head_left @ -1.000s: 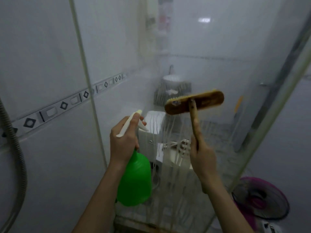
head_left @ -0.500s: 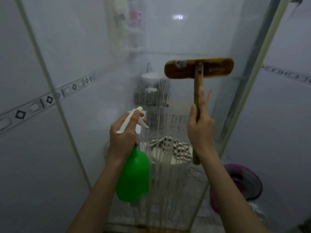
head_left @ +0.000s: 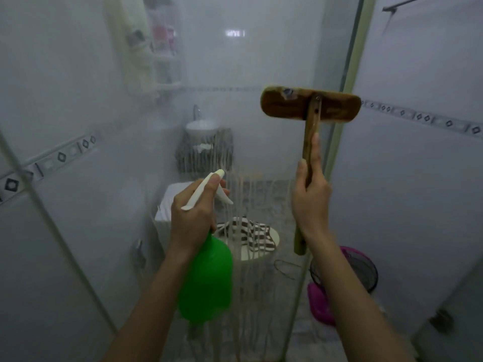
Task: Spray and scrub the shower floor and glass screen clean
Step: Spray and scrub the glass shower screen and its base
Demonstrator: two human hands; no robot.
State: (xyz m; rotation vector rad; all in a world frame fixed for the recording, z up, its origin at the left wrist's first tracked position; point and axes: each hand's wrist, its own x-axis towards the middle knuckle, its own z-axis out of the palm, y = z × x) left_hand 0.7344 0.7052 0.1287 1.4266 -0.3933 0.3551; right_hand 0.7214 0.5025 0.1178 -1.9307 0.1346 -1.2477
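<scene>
The misted glass screen (head_left: pixel 235 74) stands right in front of me, with pale soapy streaks running down its lower middle. My left hand (head_left: pixel 192 218) grips the neck of a green spray bottle (head_left: pixel 207 278), a finger lying over its white trigger head, nozzle toward the glass. My right hand (head_left: pixel 309 202) holds the wooden handle of a scrub brush upright. The wide brown brush head (head_left: pixel 287 105) is against the glass near the screen's right metal frame (head_left: pixel 350 74).
Through the glass I see a small sink (head_left: pixel 201 126), a white toilet tank (head_left: pixel 167 210), and a pale bucket (head_left: pixel 261 253) with a striped cloth. A pink fan (head_left: pixel 360 270) lies on the floor at right. Tiled walls close in on both sides.
The brush rose up the glass from mid height and its head turned level, then stayed high near the frame. My view swung right. The left hand kept holding the spray bottle.
</scene>
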